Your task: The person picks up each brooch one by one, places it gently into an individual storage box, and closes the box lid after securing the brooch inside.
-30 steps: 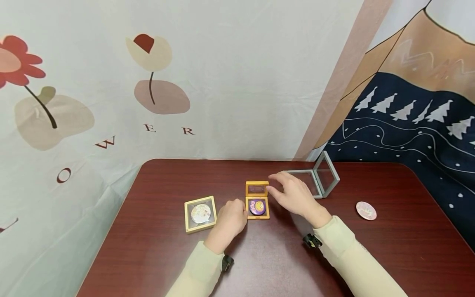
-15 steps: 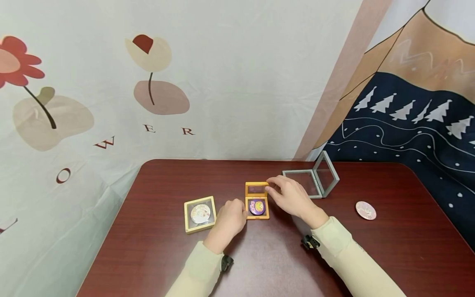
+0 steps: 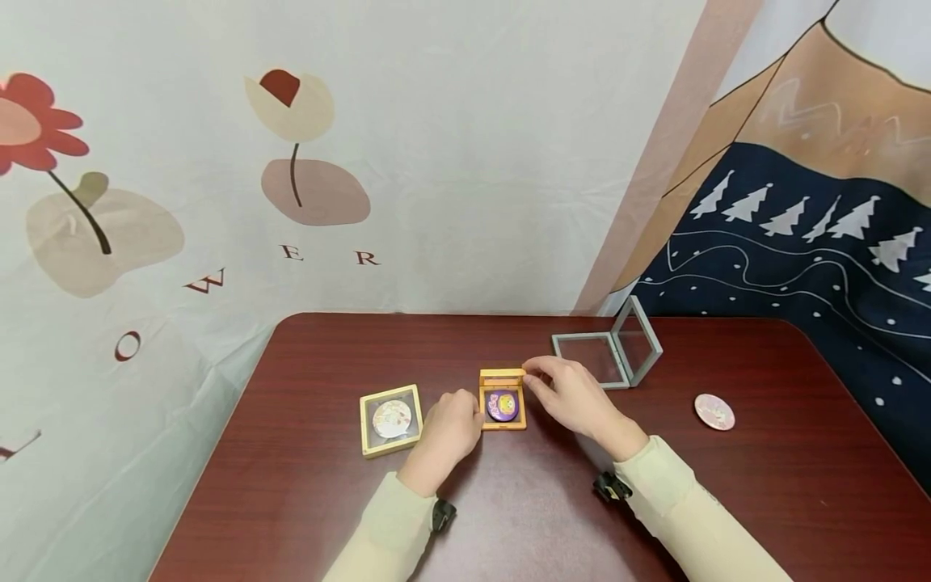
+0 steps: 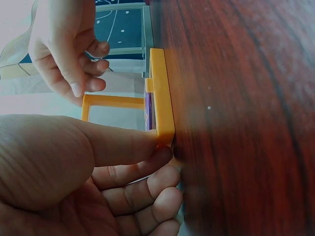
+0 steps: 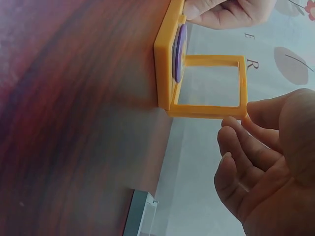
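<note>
A small orange frame case stands on the table with a purple round badge in its base. Its lid is raised about upright from the base in the right wrist view. My left hand pinches the base's left side between thumb and forefinger, as the left wrist view shows. The right hand holds the corner of the lid with thumb and forefinger, its other fingers loosely curled.
To the left lies a closed yellow frame holding a white round badge. Behind my right hand stands an opened grey frame. A pink round badge lies on the table at the right. A patterned cloth hangs behind.
The orange lid has swung up from lying back to about upright, with my right hand moving slightly nearer to me along with it. The left hand stays at the base.
</note>
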The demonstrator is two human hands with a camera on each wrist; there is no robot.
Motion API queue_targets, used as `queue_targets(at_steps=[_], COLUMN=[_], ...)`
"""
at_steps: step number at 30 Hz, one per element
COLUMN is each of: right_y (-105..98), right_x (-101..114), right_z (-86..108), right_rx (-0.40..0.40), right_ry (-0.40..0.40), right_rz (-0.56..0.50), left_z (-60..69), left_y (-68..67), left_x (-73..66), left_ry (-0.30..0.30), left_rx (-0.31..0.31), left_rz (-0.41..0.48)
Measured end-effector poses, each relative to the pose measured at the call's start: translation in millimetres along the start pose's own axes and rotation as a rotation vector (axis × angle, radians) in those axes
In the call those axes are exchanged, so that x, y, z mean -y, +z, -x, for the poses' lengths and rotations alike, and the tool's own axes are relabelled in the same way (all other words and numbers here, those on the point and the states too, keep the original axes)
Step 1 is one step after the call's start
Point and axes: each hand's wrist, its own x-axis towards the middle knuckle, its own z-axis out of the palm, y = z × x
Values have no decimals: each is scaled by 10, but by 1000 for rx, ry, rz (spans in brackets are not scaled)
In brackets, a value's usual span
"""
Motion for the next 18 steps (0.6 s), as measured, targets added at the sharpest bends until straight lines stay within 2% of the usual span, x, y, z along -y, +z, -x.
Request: queue_targets(at_steps=[9, 18], right_y=[31, 89], right_x=[-5, 15], right_z=[109, 226], right_rx=[11, 71], right_ry=[-27, -50], right_rz=[-24, -46], left_z=[-3, -4], left_y=[9, 4], left_x=[1, 14], left_ry=[-11, 6], left_rx=[6, -2], left_rz=[17, 25])
